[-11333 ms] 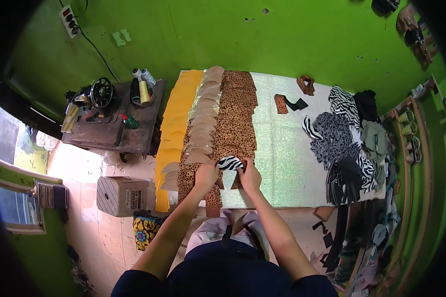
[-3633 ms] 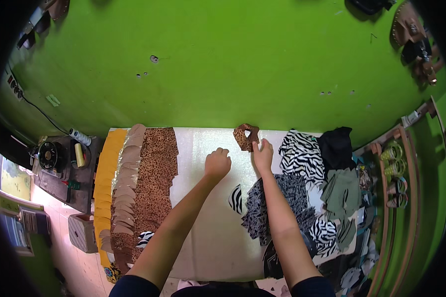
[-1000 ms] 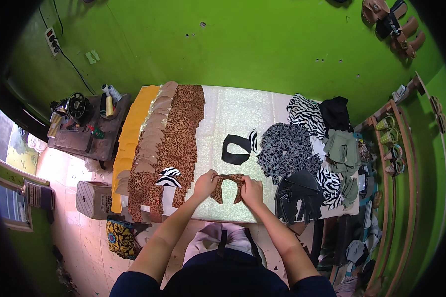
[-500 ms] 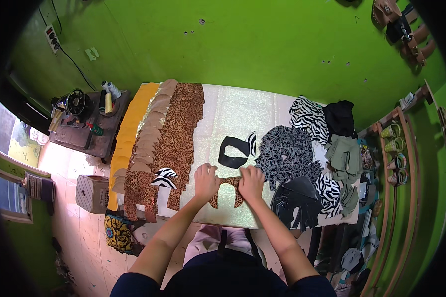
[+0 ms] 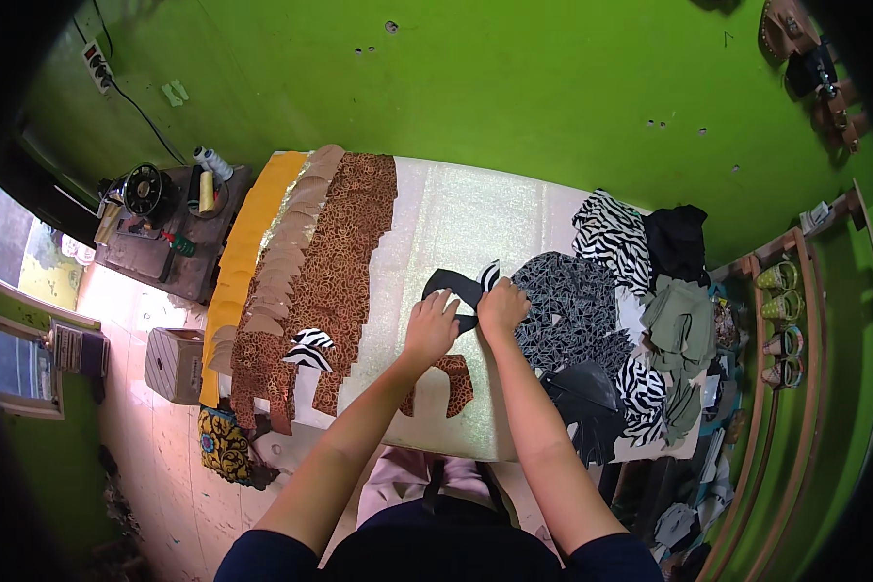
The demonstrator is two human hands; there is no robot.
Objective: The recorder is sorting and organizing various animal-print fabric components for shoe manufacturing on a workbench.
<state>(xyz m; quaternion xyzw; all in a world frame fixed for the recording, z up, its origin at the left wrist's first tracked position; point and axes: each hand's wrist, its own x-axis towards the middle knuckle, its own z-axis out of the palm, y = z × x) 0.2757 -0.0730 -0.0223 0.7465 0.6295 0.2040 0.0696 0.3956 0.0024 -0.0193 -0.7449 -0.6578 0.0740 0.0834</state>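
Note:
On the table's shimmering pale covering lies a black curved cut piece (image 5: pixel 453 284), partly hidden under my left hand (image 5: pixel 432 328), whose bent fingers close on its lower part. My right hand (image 5: pixel 503 310) is beside it, fingers pressed together at the lower end of a small zebra-print strip (image 5: pixel 490 274); the fingertips are partly hidden. Nearer me, a leopard-print U-shaped piece (image 5: pixel 458 386) lies flat, its left part covered by my left forearm. Another small zebra-print piece (image 5: pixel 309 350) rests on overlapping leopard-print pieces (image 5: pixel 344 252) to the left.
Yellow pieces (image 5: pixel 249 238) and tan pieces (image 5: pixel 286 262) lie in overlapping rows at the left. Grey-black patterned pieces (image 5: pixel 567 306), black pieces (image 5: pixel 587 388) and olive fabric (image 5: pixel 679 320) crowd the right. A sewing machine (image 5: pixel 143 190) stands far left; shoes hang on a wooden rack (image 5: pixel 807 320).
Both hands have left the leopard-print piece and moved away from me to the black piece and the zebra-print strip. The leopard-print piece stays on the table.

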